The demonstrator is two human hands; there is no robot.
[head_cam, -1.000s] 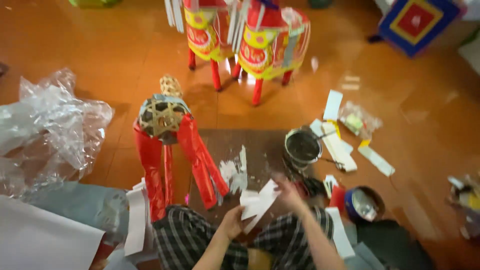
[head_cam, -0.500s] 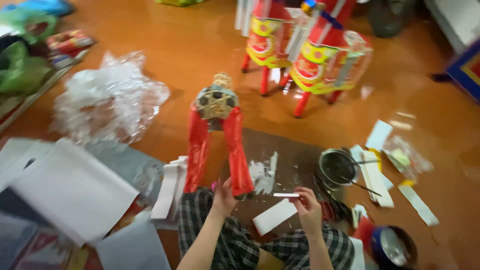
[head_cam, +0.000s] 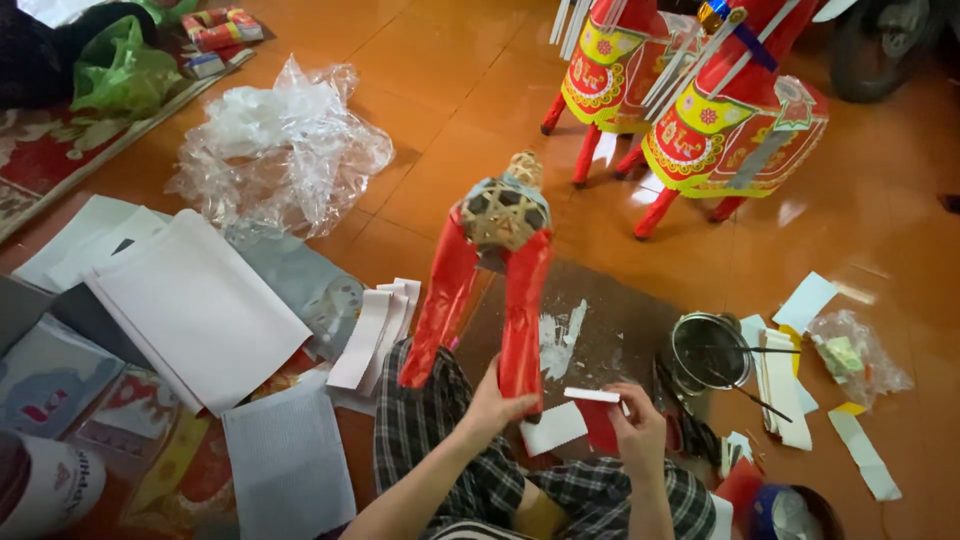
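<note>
- left hand (head_cam: pixel 492 408) gripping the red paper leg (head_cam: pixel 522 320) of a half-built bamboo-frame figure (head_cam: pixel 503 213)
- right hand (head_cam: pixel 638 428) pinching a white paper strip (head_cam: pixel 592 395) just beside that leg

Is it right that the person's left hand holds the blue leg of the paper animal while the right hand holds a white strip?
Not quite: the leg in the left hand is red, not blue, as the head view shows. The right hand does hold a white strip.

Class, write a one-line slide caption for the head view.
Left hand grips a red paper-covered leg; right hand holds a white strip.
</note>
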